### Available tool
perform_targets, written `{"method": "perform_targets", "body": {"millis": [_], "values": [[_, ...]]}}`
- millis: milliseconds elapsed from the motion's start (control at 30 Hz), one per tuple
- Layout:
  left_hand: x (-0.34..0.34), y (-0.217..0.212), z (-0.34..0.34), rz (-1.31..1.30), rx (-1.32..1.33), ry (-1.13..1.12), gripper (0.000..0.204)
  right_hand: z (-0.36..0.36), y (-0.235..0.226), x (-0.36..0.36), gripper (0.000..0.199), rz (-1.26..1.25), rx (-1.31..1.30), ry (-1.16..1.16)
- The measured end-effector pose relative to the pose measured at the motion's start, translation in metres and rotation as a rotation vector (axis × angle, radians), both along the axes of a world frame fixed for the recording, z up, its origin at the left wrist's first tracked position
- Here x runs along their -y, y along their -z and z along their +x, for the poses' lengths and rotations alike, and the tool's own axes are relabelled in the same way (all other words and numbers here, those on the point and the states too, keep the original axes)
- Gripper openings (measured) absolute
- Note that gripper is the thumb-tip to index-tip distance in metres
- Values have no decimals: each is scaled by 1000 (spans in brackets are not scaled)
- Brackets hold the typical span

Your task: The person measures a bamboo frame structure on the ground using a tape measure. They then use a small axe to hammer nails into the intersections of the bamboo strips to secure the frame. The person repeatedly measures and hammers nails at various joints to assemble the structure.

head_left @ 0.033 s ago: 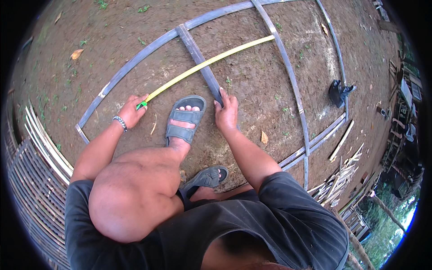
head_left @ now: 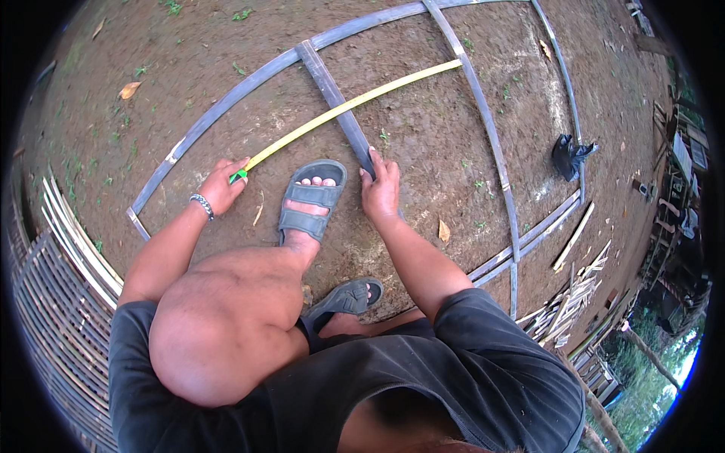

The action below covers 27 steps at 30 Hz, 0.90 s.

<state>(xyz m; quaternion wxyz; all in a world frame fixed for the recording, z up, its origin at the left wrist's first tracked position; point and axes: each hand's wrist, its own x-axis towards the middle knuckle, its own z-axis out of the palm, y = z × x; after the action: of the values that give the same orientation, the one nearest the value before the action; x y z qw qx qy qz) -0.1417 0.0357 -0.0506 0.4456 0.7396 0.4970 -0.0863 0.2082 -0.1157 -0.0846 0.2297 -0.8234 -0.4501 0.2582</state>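
Observation:
My left hand (head_left: 223, 187) is closed around the green case of a tape measure (head_left: 238, 176). Its yellow blade (head_left: 355, 102) runs out to the upper right, across a grey slat (head_left: 332, 94), and its far end meets a second grey slat (head_left: 483, 113). My right hand (head_left: 381, 187) grips the near part of the first slat, the fingers wrapped over it beside my sandalled foot (head_left: 310, 200). The slat's far end lies against a long grey strip (head_left: 234, 98) that forms the frame's far side. Part of the slat is hidden under my right hand and forearm.
A black plastic bag (head_left: 572, 157) lies by the frame's right strip. Loose wood strips (head_left: 570, 302) are heaped at the lower right. At the left stand a slatted panel (head_left: 64, 325) and pale poles (head_left: 79, 241). Dry leaves (head_left: 129, 90) dot the bare soil.

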Motion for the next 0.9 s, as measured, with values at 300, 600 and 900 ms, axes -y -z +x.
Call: {"method": "perform_targets", "body": {"millis": [300,600,900], "values": [[0,-5,2,-10,-18,-9,51,2,-1,2,57,-8,-9,-8],[-2,-3,0,5,-9,0,51,3,2,4,57,20,17,-32],[-3,-6,1,-5,-10,-11,51,2,1,4,56,13,26,-44]]}}
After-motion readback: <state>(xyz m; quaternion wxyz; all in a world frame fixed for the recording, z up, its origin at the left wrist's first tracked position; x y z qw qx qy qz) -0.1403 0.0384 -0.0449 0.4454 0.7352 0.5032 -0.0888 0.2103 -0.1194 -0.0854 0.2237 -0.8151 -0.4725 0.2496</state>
